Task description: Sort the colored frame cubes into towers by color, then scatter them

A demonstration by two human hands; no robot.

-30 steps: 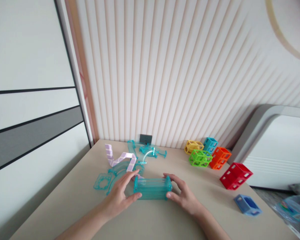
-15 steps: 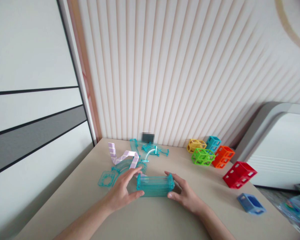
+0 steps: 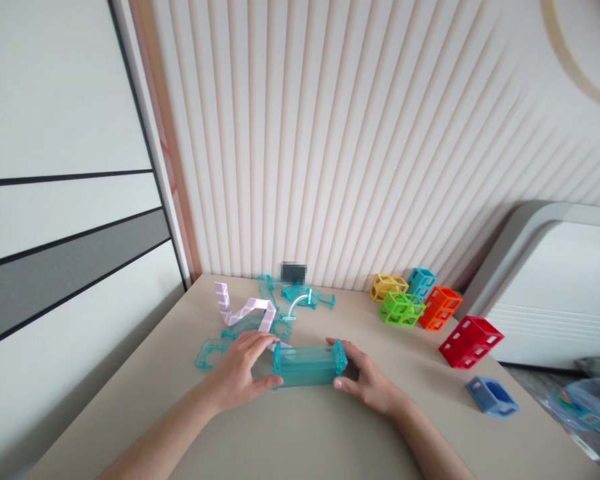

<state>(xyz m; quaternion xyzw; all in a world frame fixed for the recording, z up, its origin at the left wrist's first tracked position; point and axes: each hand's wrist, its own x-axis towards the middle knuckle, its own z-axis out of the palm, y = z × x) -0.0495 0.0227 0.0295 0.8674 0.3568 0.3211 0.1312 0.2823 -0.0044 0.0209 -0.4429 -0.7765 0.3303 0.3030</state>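
A long, see-through teal toy piece [image 3: 310, 365] lies crosswise at the front middle of the table, with knobbly end frames. My left hand [image 3: 240, 371] grips its left end, fingertips at the top corner and thumb at the lower one. At the right end, my right hand [image 3: 367, 379] holds it the same way, fingers behind and thumb in front. Just beyond my left hand lie a flat teal piece [image 3: 206, 353] with a round hole and a pale purple zigzag strip [image 3: 250, 308]. My left fingers partly cover a curved teal track [image 3: 247, 325].
Further back are more teal track pieces [image 3: 300, 293] and a clear curved tube [image 3: 296, 303]. Open-frame blocks stand on the right: yellow [image 3: 387, 288], green [image 3: 401, 309], turquoise [image 3: 421, 285], orange [image 3: 440, 308], red [image 3: 471, 343] and blue [image 3: 493, 397]. A ribbed wall [image 3: 300, 147] rises behind.
The view has shifted slightly. The teal piece is tilted a little, its right end slightly higher, with both hands still at its ends.
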